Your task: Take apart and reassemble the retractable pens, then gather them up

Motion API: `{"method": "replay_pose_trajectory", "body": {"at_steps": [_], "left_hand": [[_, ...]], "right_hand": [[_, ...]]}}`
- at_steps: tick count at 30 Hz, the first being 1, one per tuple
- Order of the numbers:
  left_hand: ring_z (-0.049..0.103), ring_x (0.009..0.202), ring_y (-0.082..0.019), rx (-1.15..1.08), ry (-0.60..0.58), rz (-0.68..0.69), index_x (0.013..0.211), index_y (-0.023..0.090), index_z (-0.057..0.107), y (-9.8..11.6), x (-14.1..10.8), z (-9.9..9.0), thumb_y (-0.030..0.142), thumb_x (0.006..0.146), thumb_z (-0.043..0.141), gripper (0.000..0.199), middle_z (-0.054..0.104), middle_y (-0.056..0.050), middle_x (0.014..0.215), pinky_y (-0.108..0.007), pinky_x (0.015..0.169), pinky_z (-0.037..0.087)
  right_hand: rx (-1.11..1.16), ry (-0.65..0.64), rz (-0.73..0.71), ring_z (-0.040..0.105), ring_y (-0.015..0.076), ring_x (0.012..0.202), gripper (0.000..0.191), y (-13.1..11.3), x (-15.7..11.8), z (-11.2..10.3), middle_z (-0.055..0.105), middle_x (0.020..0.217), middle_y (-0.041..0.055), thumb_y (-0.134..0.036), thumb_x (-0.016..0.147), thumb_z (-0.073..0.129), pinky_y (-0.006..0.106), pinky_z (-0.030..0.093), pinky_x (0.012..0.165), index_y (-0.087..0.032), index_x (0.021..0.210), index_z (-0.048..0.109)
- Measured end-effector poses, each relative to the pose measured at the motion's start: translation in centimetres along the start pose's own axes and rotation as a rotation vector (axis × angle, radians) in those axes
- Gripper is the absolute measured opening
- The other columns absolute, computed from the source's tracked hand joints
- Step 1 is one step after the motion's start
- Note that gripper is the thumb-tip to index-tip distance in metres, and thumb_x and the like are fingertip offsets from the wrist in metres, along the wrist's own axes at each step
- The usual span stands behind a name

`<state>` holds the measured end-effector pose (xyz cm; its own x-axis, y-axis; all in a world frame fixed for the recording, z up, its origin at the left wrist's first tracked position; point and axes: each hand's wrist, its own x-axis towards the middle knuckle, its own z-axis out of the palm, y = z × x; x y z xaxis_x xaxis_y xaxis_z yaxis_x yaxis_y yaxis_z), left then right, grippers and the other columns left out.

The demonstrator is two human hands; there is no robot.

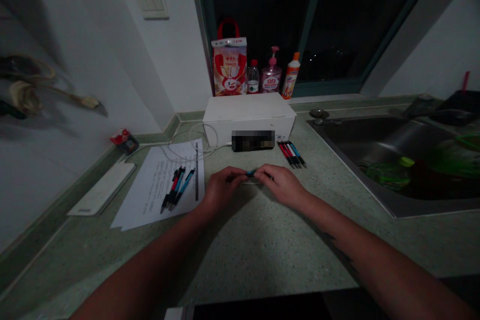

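Both hands meet over the middle of the counter, pinching a small blue and black pen (251, 173) between them. My left hand (224, 185) grips its left end, and my right hand (281, 183) has its fingers closed on the right end. Much of the pen is hidden by fingers. To the left, several pens (176, 189) in black, red and blue lie on printed sheets of paper (153, 175). Beyond my right hand, a row of several pens (292, 154) in red, white and blue lies side by side on the counter.
A white box (249, 110) stands at the back, with a black device (253, 148) and white cable before it. Bottles (270, 77) and a red bag (229, 67) line the window. The sink (360, 160) is right; a white flat case (103, 190) lies left.
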<state>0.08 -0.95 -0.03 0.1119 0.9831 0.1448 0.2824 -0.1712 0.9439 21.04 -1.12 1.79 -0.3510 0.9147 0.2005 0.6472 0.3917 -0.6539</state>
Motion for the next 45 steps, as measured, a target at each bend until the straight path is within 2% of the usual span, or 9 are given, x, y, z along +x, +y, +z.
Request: {"method": "replay_pose_trajectory", "body": {"at_steps": [5,9,16,19,21,28,33,41,45], "left_hand": [[0.072,0.078,-0.019,0.026,0.008,0.005,0.087,0.021,0.078,0.0,0.0,0.1,0.029,0.082,0.072,0.012,0.079,-0.004,0.083,-0.031,0.074,0.058],[0.071,0.074,-0.018,0.023,-0.002,0.007,0.086,0.021,0.078,0.1,-0.1,0.0,0.029,0.082,0.072,0.011,0.079,-0.003,0.079,-0.032,0.073,0.057],[0.07,0.071,-0.017,-0.025,-0.012,-0.032,0.082,0.02,0.076,0.3,0.0,0.0,0.024,0.08,0.074,0.006,0.077,-0.002,0.077,-0.03,0.072,0.057],[0.071,0.073,-0.018,-0.007,-0.011,-0.035,0.083,0.019,0.077,0.3,0.0,-0.1,0.025,0.081,0.073,0.007,0.077,-0.002,0.077,-0.03,0.074,0.057],[0.072,0.075,-0.018,0.014,-0.006,-0.03,0.084,0.019,0.077,0.3,0.0,-0.1,0.025,0.082,0.073,0.007,0.078,-0.003,0.079,-0.03,0.075,0.057],[0.074,0.079,-0.019,0.085,-0.053,-0.017,0.086,0.02,0.077,0.0,0.1,0.0,0.023,0.082,0.073,0.007,0.08,-0.003,0.083,-0.031,0.077,0.057],[0.07,0.074,-0.019,0.239,-0.093,0.055,0.092,0.021,0.078,-0.6,-0.1,0.0,0.024,0.084,0.071,0.01,0.078,-0.002,0.083,-0.03,0.071,0.054],[0.065,0.087,-0.023,0.59,-0.377,0.348,0.088,0.021,0.078,0.7,-1.1,0.1,0.017,0.081,0.074,0.008,0.072,-0.006,0.087,-0.034,0.081,0.049],[0.064,0.087,-0.024,0.618,-0.355,0.329,0.089,0.02,0.076,0.7,-0.9,0.1,0.024,0.084,0.074,0.007,0.071,-0.007,0.089,-0.034,0.078,0.048]], "right_hand": [[0.017,0.008,0.012,0.065,0.0175,0.078,0.018,0.1,-0.1,0.0,0.074,0.092,0.0028,-0.026,0.091,0.072,0.029,0.045,0.071,-0.021,0.108,0.068],[0.008,0.006,-0.016,0.064,0.0169,0.076,0.01,0.1,-0.2,-0.1,0.072,0.087,0.0018,-0.029,0.098,0.063,0.029,0.043,0.07,-0.021,0.1,0.069],[-0.103,-0.045,0.019,0.064,0.0176,0.076,0.033,-0.1,0.0,-0.1,0.071,0.079,0.0035,-0.033,0.105,0.051,0.028,0.04,0.069,-0.02,0.081,0.068],[-0.05,-0.02,0.013,0.067,0.0183,0.081,0.015,0.1,0.0,0.1,0.074,0.089,0.0036,-0.033,0.099,0.063,0.028,0.043,0.071,-0.021,0.099,0.072],[-0.015,-0.005,0.005,0.067,0.0179,0.082,0.018,0.1,0.0,0.2,0.075,0.095,0.0033,-0.029,0.093,0.071,0.028,0.044,0.073,-0.022,0.109,0.071],[-0.094,-0.057,-0.043,0.065,0.0179,0.082,0.019,-0.1,0.0,0.0,0.073,0.09,0.0038,-0.03,0.102,0.058,0.028,0.041,0.072,-0.02,0.096,0.073],[-0.186,-0.109,-0.04,0.064,0.0181,0.079,0.035,0.1,0.1,-0.3,0.071,0.085,0.005,-0.033,0.106,0.049,0.029,0.04,0.07,-0.019,0.084,0.072],[-0.291,-0.093,-0.006,0.066,0.0195,0.088,0.01,1.3,0.2,-0.8,0.069,0.101,0.0059,-0.027,0.094,0.068,0.029,0.043,0.074,-0.02,0.099,0.072],[-0.377,-0.152,-0.024,0.067,0.0209,0.088,0.009,1.4,0.2,-0.3,0.068,0.103,0.0074,-0.024,0.094,0.064,0.029,0.044,0.073,-0.021,0.099,0.072]]}}
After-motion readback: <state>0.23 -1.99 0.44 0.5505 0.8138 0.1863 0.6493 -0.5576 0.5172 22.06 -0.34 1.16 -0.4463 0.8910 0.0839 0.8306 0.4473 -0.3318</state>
